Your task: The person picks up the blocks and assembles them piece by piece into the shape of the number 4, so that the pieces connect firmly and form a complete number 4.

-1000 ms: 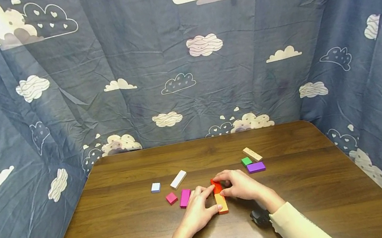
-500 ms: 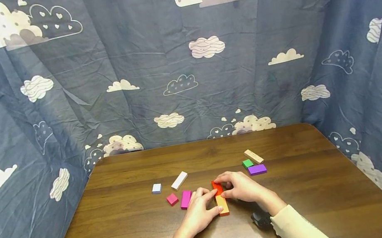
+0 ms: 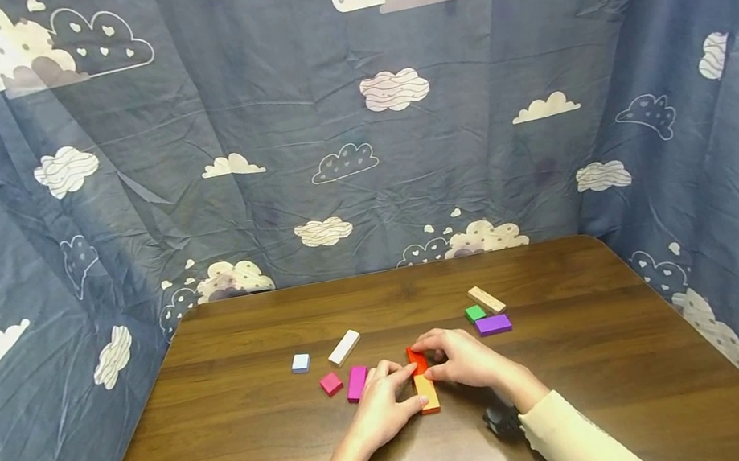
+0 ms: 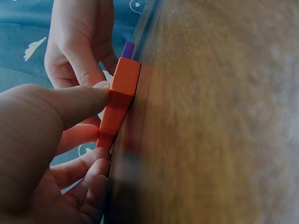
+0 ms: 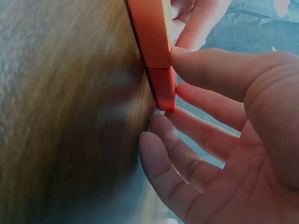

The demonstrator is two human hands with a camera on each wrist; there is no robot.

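Observation:
An orange block (image 3: 427, 394) and a red block (image 3: 417, 359) lie end to end on the table, the red one farther away. My left hand (image 3: 386, 409) is on their left side. Its thumb touches the orange block near the close end, and its forefinger reaches the red block. From the right, my right hand (image 3: 462, 358) sets its thumb near the joint and its forefinger at the red block's far end. In the right wrist view, the orange block (image 5: 152, 35) meets the red block (image 5: 162, 88) at a thin seam. The fingers of both hands are mostly extended.
Left of the hands lie a magenta block (image 3: 357, 384), a crimson block (image 3: 332, 384), a white block (image 3: 344, 348) and a pale blue block (image 3: 300, 364). At the right are a green block (image 3: 475, 314), a purple block (image 3: 494, 325) and a plain wooden block (image 3: 487, 300).
The head view shifts slightly. Both hands and the blocks stay in practically the same places on the table.

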